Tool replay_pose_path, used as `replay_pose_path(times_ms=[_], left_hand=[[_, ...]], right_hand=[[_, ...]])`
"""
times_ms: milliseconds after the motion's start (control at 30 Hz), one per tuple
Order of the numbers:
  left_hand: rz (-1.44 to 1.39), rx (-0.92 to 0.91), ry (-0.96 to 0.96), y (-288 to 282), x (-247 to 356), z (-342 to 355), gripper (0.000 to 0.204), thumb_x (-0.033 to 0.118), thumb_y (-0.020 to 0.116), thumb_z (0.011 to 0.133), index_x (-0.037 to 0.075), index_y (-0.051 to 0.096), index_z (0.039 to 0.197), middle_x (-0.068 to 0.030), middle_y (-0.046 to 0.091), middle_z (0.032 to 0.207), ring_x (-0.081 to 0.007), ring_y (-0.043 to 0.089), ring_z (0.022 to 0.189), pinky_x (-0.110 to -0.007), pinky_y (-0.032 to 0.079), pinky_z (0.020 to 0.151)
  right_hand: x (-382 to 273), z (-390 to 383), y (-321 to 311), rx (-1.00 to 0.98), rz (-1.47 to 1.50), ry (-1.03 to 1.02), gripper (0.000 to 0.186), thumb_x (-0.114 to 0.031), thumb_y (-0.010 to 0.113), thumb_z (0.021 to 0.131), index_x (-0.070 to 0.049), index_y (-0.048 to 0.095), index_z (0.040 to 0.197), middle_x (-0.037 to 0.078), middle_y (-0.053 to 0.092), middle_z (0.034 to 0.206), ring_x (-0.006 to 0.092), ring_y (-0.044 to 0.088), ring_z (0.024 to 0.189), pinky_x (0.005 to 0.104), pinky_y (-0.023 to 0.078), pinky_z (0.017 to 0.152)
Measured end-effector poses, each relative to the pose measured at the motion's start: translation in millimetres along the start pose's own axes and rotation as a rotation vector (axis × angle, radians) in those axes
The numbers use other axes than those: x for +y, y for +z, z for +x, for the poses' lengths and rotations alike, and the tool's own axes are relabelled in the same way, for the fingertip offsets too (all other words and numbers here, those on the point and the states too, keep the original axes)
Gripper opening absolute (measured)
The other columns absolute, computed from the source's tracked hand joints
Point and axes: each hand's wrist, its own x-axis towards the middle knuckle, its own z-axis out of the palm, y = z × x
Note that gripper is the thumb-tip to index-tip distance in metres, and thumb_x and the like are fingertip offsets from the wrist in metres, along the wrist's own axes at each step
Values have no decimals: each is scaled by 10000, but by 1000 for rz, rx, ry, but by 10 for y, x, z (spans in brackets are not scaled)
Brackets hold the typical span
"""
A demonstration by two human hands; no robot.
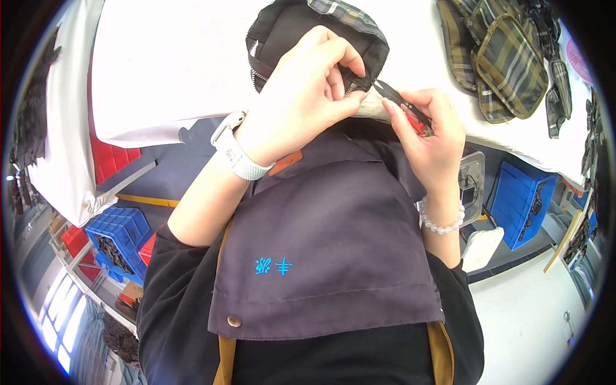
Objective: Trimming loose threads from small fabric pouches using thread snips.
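Note:
A small black bag (282, 40) with a plaid panel and silver zippers lies at the table's near edge. My left hand (314, 80) is over its near right side, fingers curled and thumb close to the forefinger at the zipper's end. It grips the edge of the bag there; any thread between the fingertips is too small to see. My right hand (431, 125) holds a pair of black thread snips (405, 106) with a red part near the grip. The blades point up and left, reaching the bag's edge beside my left fingertips.
Flat plaid pieces (513, 67) are stacked on the white table (173, 58) at the far right. Blue crates (521, 199) stand on the floor right and left. A clear plastic box (473, 183) is beside my right wrist. My dark apron (333, 237) spans below my hands.

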Motion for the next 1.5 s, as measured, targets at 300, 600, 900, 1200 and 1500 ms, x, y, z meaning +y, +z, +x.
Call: replay_pose_path(times_ms=[300,600,900,1200,1500], left_hand=[[-16,-25,-26,-13,-13,-8,83,-18,714,876,-25,653,932,-14,518,969,-20,537,708,-166,457,612],[-89,-67,7,-30,-29,-20,63,-27,696,894,-28,647,934,-18,515,1013,-18,522,724,-162,440,612],[-60,12,-38,6,11,-25,123,-13,742,863,-32,658,951,-14,505,1016,-19,542,732,-161,453,624],[42,-3,-5,30,-3,-25,77,8,720,888,-20,658,924,-11,516,1005,-26,530,717,-172,442,627],[-162,70,-20,63,-46,-35,95,18,682,915,-22,597,927,-48,546,921,-86,581,653,-224,485,593]], right_hand=[[19,9,-28,-62,-58,-75,212,-165,827,793,-82,657,889,2,689,781,160,572,613,301,385,710],[-7,42,-27,-61,-105,-108,197,-174,816,811,-96,646,873,-17,699,793,139,562,606,296,362,688],[-9,32,-30,-61,-106,-111,199,-171,815,812,-93,643,877,-10,705,803,142,571,614,299,364,695],[7,28,-29,-63,-107,-112,197,-174,814,813,-96,645,877,-12,703,786,145,571,608,304,360,685],[62,19,-5,-44,-48,-75,193,-152,806,825,-73,660,924,8,710,812,155,569,612,296,404,707]])
